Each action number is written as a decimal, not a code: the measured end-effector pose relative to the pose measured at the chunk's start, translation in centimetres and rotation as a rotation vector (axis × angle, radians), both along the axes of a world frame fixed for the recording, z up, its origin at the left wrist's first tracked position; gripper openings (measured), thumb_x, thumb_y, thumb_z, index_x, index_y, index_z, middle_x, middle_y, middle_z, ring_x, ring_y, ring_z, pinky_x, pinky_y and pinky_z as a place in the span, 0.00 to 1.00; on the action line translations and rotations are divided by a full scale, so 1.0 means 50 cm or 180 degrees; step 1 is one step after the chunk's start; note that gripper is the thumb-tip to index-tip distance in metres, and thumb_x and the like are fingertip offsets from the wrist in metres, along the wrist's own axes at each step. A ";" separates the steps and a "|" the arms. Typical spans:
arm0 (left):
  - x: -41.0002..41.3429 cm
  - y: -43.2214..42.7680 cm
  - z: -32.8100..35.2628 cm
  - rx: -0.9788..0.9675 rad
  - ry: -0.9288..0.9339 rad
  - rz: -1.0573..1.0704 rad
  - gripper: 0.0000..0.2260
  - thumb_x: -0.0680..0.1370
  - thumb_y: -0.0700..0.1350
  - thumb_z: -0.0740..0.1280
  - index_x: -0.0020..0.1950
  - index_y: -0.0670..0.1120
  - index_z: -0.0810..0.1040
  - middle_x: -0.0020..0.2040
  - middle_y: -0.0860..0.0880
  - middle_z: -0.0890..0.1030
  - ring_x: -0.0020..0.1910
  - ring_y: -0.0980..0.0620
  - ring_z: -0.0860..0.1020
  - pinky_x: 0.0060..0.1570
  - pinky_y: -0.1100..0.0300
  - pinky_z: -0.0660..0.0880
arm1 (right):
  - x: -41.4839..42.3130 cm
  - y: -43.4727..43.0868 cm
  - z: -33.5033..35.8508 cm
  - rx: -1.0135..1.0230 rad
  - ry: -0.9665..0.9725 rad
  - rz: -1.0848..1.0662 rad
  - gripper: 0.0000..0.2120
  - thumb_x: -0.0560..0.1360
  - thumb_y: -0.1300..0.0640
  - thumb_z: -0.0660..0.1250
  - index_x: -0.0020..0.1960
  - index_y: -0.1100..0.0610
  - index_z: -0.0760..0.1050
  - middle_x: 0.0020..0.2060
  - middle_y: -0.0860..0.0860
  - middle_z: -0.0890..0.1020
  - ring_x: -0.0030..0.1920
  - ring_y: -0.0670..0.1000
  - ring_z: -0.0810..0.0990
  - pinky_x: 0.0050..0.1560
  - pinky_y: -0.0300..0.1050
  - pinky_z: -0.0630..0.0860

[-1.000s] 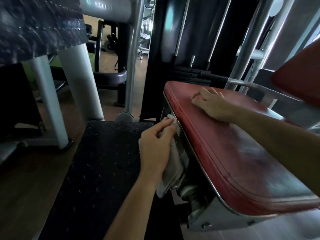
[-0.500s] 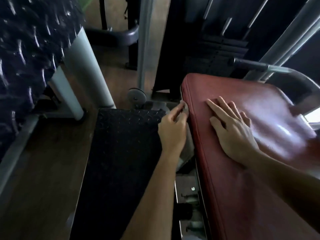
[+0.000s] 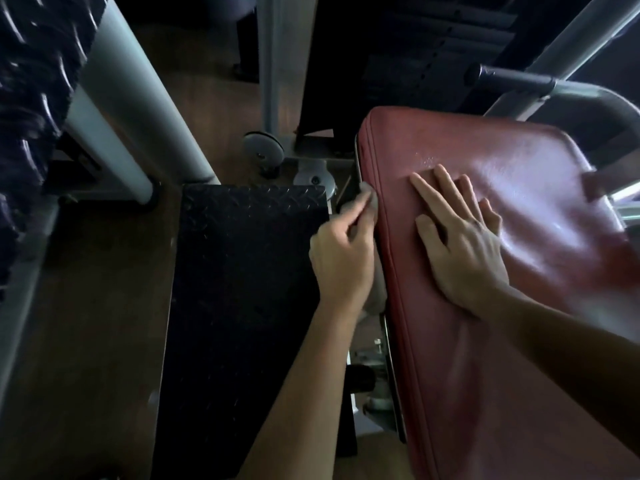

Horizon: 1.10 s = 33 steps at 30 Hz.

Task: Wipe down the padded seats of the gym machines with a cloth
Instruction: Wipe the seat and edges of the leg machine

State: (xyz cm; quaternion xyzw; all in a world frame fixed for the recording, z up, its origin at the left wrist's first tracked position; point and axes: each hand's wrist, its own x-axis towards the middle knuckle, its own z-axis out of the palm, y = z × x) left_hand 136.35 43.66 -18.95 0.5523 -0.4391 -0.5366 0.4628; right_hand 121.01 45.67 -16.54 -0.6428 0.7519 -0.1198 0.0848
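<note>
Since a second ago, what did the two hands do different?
The right hand opened up: its fingers were curled on top of the red seat, and now they lie flat and spread there. The left hand slid the cloth from the metal frame up against the seat's side edge. Unchanged: the left hand grips the cloth, the right stays on the seat.

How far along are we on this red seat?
Done: the top of the red seat looks glossy, perhaps already wiped. In hand: the left hand grips the cloth against its side edge; the right hand rests flat on top. Left: the edge's nearer stretch.
</note>
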 end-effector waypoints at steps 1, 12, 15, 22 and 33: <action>0.006 0.032 0.006 -0.0009 0.0097 -0.0051 0.13 0.82 0.52 0.67 0.65 0.52 0.81 0.53 0.60 0.85 0.52 0.65 0.82 0.59 0.63 0.77 | 0.000 0.000 -0.001 -0.0002 0.0005 -0.0006 0.27 0.81 0.43 0.49 0.80 0.36 0.54 0.81 0.41 0.51 0.82 0.49 0.46 0.80 0.57 0.45; -0.011 0.004 0.000 0.0055 -0.0177 0.0034 0.14 0.83 0.54 0.64 0.67 0.56 0.79 0.34 0.61 0.80 0.35 0.63 0.77 0.43 0.67 0.76 | -0.003 0.000 -0.005 -0.0038 0.0014 0.0008 0.27 0.81 0.43 0.49 0.80 0.38 0.54 0.81 0.42 0.52 0.82 0.50 0.46 0.80 0.57 0.46; 0.004 0.067 0.002 0.0142 -0.0024 -0.0068 0.14 0.82 0.55 0.65 0.66 0.55 0.80 0.39 0.69 0.80 0.45 0.69 0.80 0.50 0.72 0.74 | -0.001 0.001 -0.005 -0.0013 0.0051 0.0021 0.27 0.81 0.43 0.49 0.80 0.38 0.54 0.81 0.42 0.52 0.82 0.50 0.46 0.80 0.58 0.46; 0.063 0.038 0.019 0.0148 0.0079 -0.0503 0.11 0.82 0.46 0.66 0.63 0.49 0.83 0.57 0.58 0.85 0.59 0.64 0.80 0.66 0.59 0.75 | 0.000 0.000 0.009 0.0038 0.0051 0.0032 0.27 0.80 0.43 0.51 0.79 0.39 0.58 0.81 0.43 0.57 0.81 0.52 0.50 0.77 0.59 0.51; 0.020 -0.162 0.014 -0.0201 -0.0194 0.0358 0.14 0.82 0.43 0.64 0.66 0.48 0.82 0.60 0.54 0.84 0.59 0.62 0.80 0.64 0.64 0.75 | -0.020 -0.179 0.006 -0.0053 -0.0114 -0.0347 0.24 0.83 0.47 0.49 0.79 0.39 0.59 0.81 0.45 0.58 0.81 0.48 0.52 0.76 0.57 0.49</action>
